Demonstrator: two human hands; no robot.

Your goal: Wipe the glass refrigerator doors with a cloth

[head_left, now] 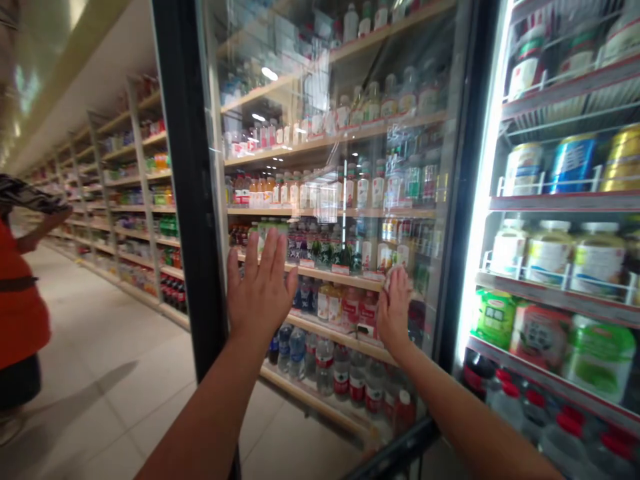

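A glass cooler door [320, 87] with a dark frame stands open in front of me. My left hand [261, 287] lies flat against its glass near the left edge, fingers spread and pointing up. Lower on the right side of the pane, my right hand [395, 307] presses a small white cloth [389, 276] to the glass. The fingers cover most of the cloth. Bottles on shelves show through the pane, along with bright reflections.
To the right, a lit cooler [565, 200] holds cans, jars, pouches and bottles on wire-edged shelves. Long store shelves [120, 187] line the left. A person in an orange top [23, 300] stands in the aisle at the far left. A dark bar [395, 450] crosses low in front.
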